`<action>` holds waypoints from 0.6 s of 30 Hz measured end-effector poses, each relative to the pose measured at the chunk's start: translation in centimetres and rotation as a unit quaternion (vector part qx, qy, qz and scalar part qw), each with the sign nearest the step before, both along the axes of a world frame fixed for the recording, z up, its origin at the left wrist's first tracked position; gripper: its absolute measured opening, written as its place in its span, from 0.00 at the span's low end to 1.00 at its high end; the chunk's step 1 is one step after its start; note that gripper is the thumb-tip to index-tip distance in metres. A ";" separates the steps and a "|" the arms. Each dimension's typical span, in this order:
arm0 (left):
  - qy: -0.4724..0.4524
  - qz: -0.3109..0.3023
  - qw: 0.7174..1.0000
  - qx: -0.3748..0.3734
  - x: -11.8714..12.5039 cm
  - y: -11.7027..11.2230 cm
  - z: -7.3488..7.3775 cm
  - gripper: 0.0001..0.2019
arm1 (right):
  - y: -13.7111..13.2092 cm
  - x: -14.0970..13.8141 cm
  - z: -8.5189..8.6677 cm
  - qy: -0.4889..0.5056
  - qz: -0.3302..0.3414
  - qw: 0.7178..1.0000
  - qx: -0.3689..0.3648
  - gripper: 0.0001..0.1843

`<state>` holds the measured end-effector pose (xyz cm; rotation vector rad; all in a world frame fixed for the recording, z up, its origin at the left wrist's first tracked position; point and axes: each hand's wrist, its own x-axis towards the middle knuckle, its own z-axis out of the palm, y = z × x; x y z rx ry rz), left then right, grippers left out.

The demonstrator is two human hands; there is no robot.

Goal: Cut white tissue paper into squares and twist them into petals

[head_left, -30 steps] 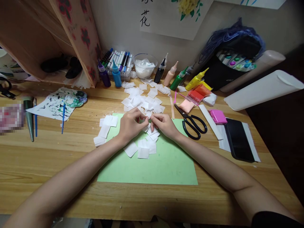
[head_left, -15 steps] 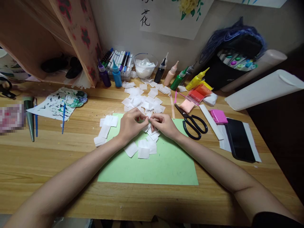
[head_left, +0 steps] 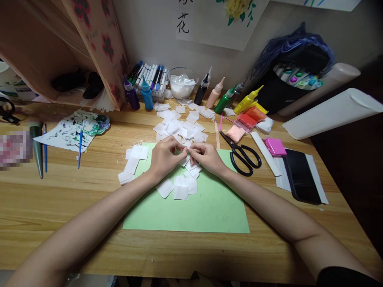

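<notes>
Left hand (head_left: 167, 156) and right hand (head_left: 207, 158): fingertips pinched closed; anything gripped cannot be told. White paper squares (head_left: 172, 126) lie just beyond the fingers, green sheet (head_left: 185, 215) beneath.

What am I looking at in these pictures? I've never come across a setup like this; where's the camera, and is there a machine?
No machine here: these are a person's two bare hands. One camera, worn on the head, takes every picture, looking forward and down, so the left hand appears on the left and the right hand on the right.

On the wooden table lies a green sheet, with white paper squares on it and a loose pile of more beyond. To the right are black-handled scissors; at the back stand small nozzle bottles.

The fingertips of both hands are pinched together over the paper. Whatever they may hold is too small and covered to make out.
</notes>
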<state>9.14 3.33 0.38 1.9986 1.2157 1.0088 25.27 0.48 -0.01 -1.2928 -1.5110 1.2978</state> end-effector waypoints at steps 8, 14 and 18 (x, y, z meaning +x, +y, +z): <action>-0.001 -0.022 1.000 0.010 -0.1 0.1 0.0 0.05 | 0.1 0.0 -0.3 0.009 -0.027 1.000 0.013 0.11; 0.021 -0.051 0.998 0.029 0.0 0.0 0.1 0.09 | 0.1 0.0 -0.4 0.054 -0.090 0.994 0.028 0.11; 0.072 -0.059 0.988 0.121 0.0 -0.1 -0.3 0.15 | 0.2 0.0 -0.4 0.055 -0.089 0.994 0.032 0.10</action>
